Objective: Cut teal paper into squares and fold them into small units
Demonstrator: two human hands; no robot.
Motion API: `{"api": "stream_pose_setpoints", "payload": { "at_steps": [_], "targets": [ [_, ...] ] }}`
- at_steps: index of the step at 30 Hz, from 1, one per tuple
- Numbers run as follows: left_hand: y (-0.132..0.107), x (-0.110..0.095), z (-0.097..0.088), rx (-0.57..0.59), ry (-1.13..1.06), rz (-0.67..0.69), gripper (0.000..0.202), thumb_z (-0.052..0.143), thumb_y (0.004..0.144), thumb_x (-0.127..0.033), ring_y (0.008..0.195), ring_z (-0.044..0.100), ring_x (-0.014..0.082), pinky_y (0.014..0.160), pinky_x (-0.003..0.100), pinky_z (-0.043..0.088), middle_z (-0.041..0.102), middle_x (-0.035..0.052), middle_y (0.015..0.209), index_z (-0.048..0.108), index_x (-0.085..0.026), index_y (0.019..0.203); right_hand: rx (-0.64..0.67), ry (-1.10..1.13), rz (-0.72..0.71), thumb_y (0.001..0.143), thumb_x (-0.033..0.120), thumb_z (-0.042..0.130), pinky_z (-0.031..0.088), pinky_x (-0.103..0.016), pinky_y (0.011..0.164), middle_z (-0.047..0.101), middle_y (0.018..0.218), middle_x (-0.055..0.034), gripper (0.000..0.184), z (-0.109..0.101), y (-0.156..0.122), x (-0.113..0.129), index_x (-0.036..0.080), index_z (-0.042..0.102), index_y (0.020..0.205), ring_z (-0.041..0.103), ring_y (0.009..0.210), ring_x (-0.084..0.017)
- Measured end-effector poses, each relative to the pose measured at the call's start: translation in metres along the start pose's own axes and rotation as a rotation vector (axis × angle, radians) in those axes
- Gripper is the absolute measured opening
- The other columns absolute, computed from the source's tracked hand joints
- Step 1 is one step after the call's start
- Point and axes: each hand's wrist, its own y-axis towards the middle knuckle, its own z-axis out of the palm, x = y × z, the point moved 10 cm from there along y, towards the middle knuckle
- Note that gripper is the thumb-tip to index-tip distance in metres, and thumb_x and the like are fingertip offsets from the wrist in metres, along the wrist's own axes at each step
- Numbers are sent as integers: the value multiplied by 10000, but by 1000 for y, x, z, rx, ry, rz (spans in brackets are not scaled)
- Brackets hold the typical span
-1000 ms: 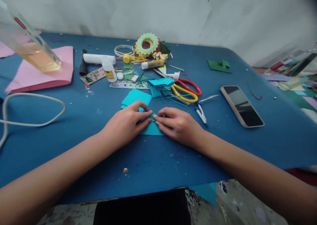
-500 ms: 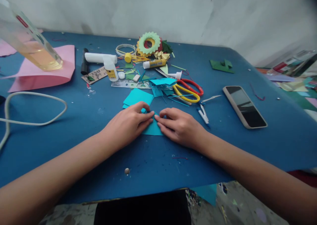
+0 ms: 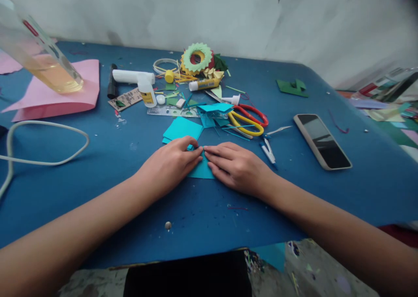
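Note:
A small turquoise paper point(image 3: 201, 170) lies on the blue table between my hands, its top and sides partly hidden by fingers. My left hand point(image 3: 174, 162) is closed, with thumb and fingertips pressed on the paper's upper left part. From the other side, my right hand point(image 3: 233, 164) presses its bunched fingertips on the paper's upper right part. The fingertips of both hands almost meet at the top. Just beyond my left hand rests a stack of turquoise paper squares point(image 3: 183, 129). Folded turquoise pieces point(image 3: 214, 109) lie farther back.
Scissors point(image 3: 250, 116), a compass point(image 3: 268, 151) and a phone point(image 3: 321, 140) lie to the right. Behind are a clear ruler point(image 3: 170, 110), glue bottle point(image 3: 146, 94), glue stick point(image 3: 204, 84) and folded paper ring point(image 3: 197, 57). At left, a bottle point(image 3: 52, 77) stands by a white cable point(image 3: 48, 123).
My right hand's index finger has straightened and reached forward onto the paper's top edge, where it was curled before. My left hand and the paper have stayed nearly still.

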Motion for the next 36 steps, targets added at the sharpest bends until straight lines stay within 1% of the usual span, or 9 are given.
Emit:
{"api": "stream_pose_setpoints", "payload": {
  "at_steps": [3,8,13,20,29,36],
  "targets": [
    [0,-2,0,4,32,4,310,399,920,-273,799,608,162,752,301,514,613,100,1010,643,-141,1058,-12,15,-1,886,171,439,550,-371,812,689,1015,-141,278,-1,0,0,68,679,981,625,884,-211],
    [2,-8,2,38,89,39,342,336,937,-257,804,602,171,754,307,512,599,118,1008,626,-116,1050,-18,10,-26,881,171,451,552,-356,799,697,1014,-117,265,-2,0,1,86,690,958,633,862,-201],
    [3,-9,1,52,95,47,332,344,933,-245,796,605,168,751,302,513,596,119,1008,631,-108,1030,-39,18,-48,866,169,491,555,-341,786,694,1033,-103,249,-3,-1,0,58,685,977,628,834,-204],
    [2,-7,0,36,51,46,354,341,935,-262,762,608,157,732,300,517,597,124,1018,650,-108,1009,-49,21,-48,872,175,487,555,-329,796,695,1039,-75,244,-3,-2,0,83,690,973,633,838,-193],
    [3,-3,0,24,24,23,313,402,914,-266,739,615,164,684,293,518,599,114,1014,664,-121,1004,-4,-53,-74,875,163,476,554,-329,797,687,1052,-108,259,-2,0,6,47,690,962,636,846,-207],
    [2,-2,0,14,38,-24,314,398,916,-267,782,611,174,730,312,513,600,119,1025,666,-118,987,17,-51,-54,883,161,467,550,-334,812,674,1078,-103,261,1,0,7,57,687,977,648,865,-201]
  ]
}}
